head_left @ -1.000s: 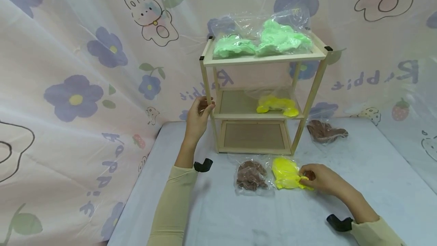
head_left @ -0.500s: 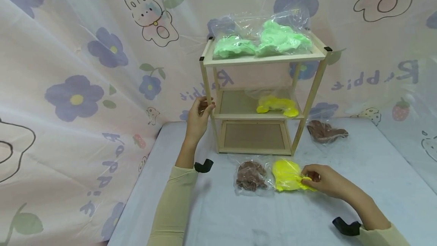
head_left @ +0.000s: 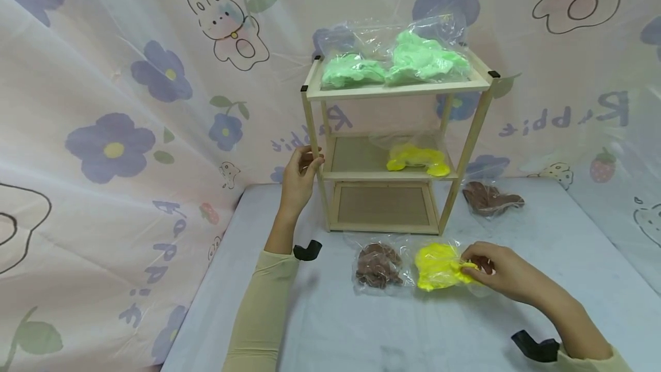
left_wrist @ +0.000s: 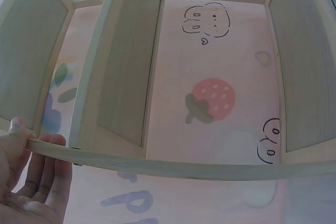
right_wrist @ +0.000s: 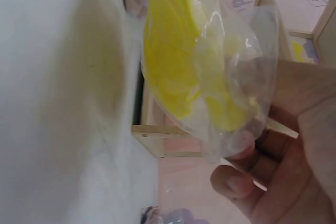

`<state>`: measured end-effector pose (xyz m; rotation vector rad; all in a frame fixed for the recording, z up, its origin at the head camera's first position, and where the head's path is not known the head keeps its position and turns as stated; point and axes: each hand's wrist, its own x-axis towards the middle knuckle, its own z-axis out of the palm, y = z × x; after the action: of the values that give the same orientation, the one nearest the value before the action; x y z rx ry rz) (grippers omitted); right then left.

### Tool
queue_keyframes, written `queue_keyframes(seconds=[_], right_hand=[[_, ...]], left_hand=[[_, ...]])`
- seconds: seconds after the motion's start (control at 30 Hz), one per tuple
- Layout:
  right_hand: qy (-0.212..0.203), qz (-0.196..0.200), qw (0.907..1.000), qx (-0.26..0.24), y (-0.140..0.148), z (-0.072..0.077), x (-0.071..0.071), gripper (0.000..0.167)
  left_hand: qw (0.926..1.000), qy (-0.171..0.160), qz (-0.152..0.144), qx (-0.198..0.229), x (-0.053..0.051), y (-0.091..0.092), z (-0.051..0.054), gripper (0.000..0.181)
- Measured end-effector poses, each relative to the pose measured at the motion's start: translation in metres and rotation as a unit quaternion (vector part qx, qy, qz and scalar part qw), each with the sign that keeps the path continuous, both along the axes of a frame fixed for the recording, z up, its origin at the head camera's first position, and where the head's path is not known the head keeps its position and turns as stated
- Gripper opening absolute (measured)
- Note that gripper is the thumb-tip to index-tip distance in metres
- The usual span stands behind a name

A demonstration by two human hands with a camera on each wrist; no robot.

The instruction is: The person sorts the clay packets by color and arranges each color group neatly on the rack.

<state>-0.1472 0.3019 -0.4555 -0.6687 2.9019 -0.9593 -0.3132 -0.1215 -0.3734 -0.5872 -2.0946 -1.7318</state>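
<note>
At the front of the wooden shelf rack point(head_left: 397, 94), my left hand point(head_left: 298, 185) grips the left front post between thumb and fingers, as the left wrist view also shows. My right hand point(head_left: 503, 271) pinches the right end of a clear bag of yellow clay-like stuff point(head_left: 439, 267) just before the rack. In the right wrist view that bag point(right_wrist: 173, 45) hangs from thumb and fingertips, tilted and apart from the white surface. Beside it on the table lies a bag of brown clay-like stuff point(head_left: 379, 266).
Two green lumps in clear plastic point(head_left: 426, 59) lie on the top shelf. Another yellow bag point(head_left: 418, 159) sits at the right of the middle shelf. A second brown bag point(head_left: 490, 198) lies right of the rack on the white-covered table point(head_left: 372, 332). A printed curtain point(head_left: 155, 148) hangs behind.
My right hand has moved a little right and toward me, bringing the yellow bag slightly away from the brown one. The left hand keeps its place on the post.
</note>
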Motion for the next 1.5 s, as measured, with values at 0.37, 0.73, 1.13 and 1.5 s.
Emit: queue_keyframes(seconds=[0.37, 0.73, 1.13, 1.5], right_hand=[[0.114, 0.021, 0.9919, -0.052, 0.004, 0.008, 0.005, 0.031], [0.168, 0.034, 0.9809, -0.092, -0.003, 0.027, 0.008, 0.047], [0.226, 0.016, 0.9665, -0.121, -0.026, 0.042, 0.000, 0.057], [0.264, -0.034, 0.9486, -0.170, -0.049, 0.048, -0.008, 0.047]], left_hand=[[1.0000, 0.003, -0.001, -0.001, -0.001, -0.002, 0.000, 0.037], [1.0000, -0.003, 0.002, 0.002, -0.002, 0.000, -0.002, 0.036], [1.0000, -0.005, 0.002, 0.001, -0.003, -0.001, -0.002, 0.037], [1.0000, -0.004, -0.004, 0.004, -0.003, -0.001, -0.002, 0.036]])
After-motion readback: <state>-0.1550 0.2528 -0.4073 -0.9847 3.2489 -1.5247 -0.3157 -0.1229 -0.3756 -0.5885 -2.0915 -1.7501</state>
